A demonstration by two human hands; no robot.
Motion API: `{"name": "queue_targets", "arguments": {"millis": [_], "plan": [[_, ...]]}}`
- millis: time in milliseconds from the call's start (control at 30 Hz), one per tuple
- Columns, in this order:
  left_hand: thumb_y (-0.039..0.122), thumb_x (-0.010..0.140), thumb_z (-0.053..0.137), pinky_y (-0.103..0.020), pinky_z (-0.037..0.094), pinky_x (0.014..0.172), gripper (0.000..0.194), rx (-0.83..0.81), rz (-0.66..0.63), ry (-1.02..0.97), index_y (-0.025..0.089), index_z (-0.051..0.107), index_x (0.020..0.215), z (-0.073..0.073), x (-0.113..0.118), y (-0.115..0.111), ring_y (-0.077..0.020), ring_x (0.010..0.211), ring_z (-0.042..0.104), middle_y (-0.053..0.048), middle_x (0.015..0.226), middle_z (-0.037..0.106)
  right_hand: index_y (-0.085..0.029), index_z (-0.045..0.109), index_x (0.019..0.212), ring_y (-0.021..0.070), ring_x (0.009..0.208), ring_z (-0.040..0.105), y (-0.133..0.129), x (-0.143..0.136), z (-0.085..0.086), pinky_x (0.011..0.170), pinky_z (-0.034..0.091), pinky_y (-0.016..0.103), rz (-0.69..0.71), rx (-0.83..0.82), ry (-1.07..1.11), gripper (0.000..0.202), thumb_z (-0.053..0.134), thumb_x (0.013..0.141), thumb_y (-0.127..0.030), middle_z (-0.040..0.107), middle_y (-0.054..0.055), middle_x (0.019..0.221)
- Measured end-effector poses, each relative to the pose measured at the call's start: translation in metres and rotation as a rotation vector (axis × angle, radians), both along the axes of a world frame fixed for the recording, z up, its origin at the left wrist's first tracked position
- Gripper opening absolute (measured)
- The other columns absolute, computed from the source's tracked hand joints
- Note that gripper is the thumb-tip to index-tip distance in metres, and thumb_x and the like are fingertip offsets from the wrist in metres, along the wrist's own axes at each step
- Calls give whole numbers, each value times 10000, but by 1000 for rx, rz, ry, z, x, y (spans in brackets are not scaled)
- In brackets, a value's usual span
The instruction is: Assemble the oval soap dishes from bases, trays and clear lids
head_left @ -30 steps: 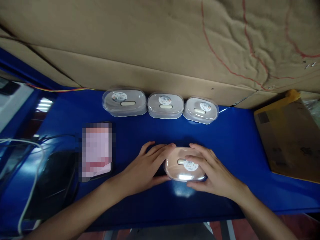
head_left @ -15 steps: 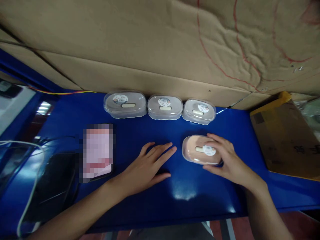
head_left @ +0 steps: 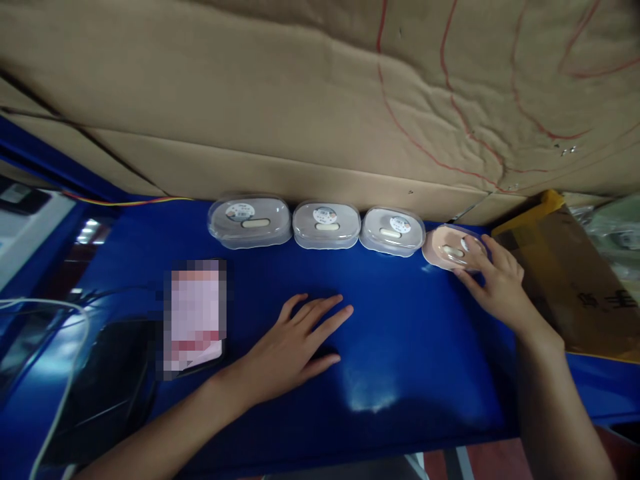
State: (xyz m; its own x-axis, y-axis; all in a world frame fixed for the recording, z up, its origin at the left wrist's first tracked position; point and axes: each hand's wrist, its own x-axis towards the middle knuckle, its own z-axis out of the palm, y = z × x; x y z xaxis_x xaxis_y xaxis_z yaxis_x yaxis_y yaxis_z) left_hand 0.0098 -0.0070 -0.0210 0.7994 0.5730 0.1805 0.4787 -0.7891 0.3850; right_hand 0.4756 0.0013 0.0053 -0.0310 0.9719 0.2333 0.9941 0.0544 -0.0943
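Note:
My right hand (head_left: pixel 500 280) grips a peach-coloured oval container (head_left: pixel 450 248) with a clear cover, at the right end of a row along the back of the blue table (head_left: pixel 400 353). Beside it stand three pale grey containers with clear covers and round labels: one on the right (head_left: pixel 393 231), one in the middle (head_left: pixel 327 225) and one on the left (head_left: pixel 250 222). My left hand (head_left: pixel 295 340) rests palm down near the table's middle, fingers spread, holding nothing.
Left of my left hand lies a phone-like object (head_left: pixel 197 313) with a blurred screen, beside a black item (head_left: pixel 110 367) and a white cable (head_left: pixel 75 373). A cardboard box (head_left: pixel 575 273) stands at the right. Brown board (head_left: pixel 225 87) lines the back.
My right hand has moved the peach-coloured container back and to the right, from the table's middle to the end of the row. My left hand has stayed in place.

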Motion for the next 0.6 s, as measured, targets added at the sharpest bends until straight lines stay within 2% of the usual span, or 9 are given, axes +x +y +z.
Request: {"name": "queue_targets", "arguments": {"millis": [100,167,233,333,467,533,600], "plan": [[397,1121,611,-598,414,1239,695,12,-3,-5,258,328,1740,4,-1,3,-346,1468,597,-175,1675,550,-264,392,1724,523,1603,380,17,-1,-11,1260,351,740,53,74,32,695,495,1102,-556,351,207,1784],[341,1114,613,-608,404,1241,676,76,45,6,268,350,1732,12,-6,9,-361,1484,588,-187,1693,525,-224,283,1762,485,1676,263,23,-2,-20,1314,288,725,96,102,74,736,481,1112,-506,254,209,1827],[303,1111,595,-632,393,1236,653,168,157,28,283,370,1723,23,-14,20,-386,1504,570,-200,1707,503,-209,204,1777,473,1715,141,26,-4,-29,1328,238,745,120,103,106,789,494,1104,-501,157,210,1855],[354,1087,630,-641,388,1237,655,245,342,70,304,408,1701,45,-33,49,-416,1508,560,-188,1691,520,-216,189,1773,490,1721,62,26,-8,-36,1319,185,784,95,126,141,849,535,1077,-560,80,209,1865],[444,1054,708,-711,316,1264,747,264,563,190,214,398,1694,70,-61,99,-449,1537,505,-212,1685,509,-241,235,1756,538,1701,96,18,-22,-30,1287,125,831,26,233,111,861,570,1056,-611,116,221,1853],[481,1081,681,-788,313,1226,803,172,615,266,163,315,1721,77,-71,119,-462,1535,490,-229,1690,489,-268,248,1752,532,1684,177,11,-31,-23,1285,186,800,36,286,105,831,579,1059,-586,166,217,1838],[494,1091,675,-796,357,1194,831,106,625,292,135,280,1727,77,-76,132,-449,1513,517,-241,1680,495,-297,264,1743,519,1663,246,4,-39,-17,1273,258,764,73,311,109,792,587,1065,-547,196,206,1824]]}}
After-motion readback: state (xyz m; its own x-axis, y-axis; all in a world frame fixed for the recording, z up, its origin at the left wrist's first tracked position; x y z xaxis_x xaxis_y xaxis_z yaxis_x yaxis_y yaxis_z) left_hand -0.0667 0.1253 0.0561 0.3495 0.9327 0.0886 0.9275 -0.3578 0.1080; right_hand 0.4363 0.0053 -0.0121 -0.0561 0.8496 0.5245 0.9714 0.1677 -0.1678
